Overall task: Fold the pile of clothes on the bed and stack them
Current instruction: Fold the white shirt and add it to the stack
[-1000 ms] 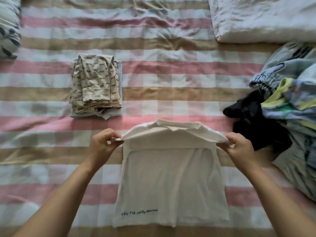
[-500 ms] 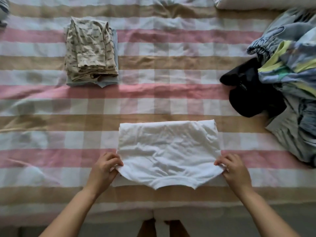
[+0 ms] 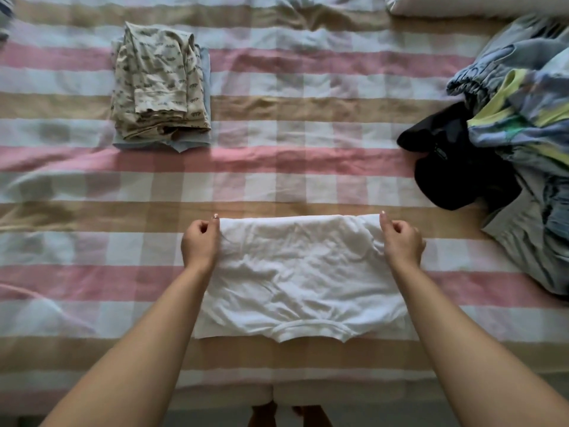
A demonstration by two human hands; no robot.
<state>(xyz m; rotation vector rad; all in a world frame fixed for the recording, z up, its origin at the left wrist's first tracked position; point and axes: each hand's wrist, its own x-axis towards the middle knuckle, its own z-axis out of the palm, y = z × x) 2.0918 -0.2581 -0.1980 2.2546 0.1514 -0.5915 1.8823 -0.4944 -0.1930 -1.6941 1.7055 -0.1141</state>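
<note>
Both hands, left hand (image 3: 199,245) and right hand (image 3: 402,241), pinch white shirt (image 3: 300,278) far corners.

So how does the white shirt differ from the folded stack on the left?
The white shirt is one plain garment, while the stack is a beige printed piece on top of a light blue one.
The shirt is wide, folded only part way; the stack is a narrow, finished bundle.
The left hand and right hand pinch the shirt's far corners; nothing touches the stack.
Both lie on the checked bedsheet.
</note>
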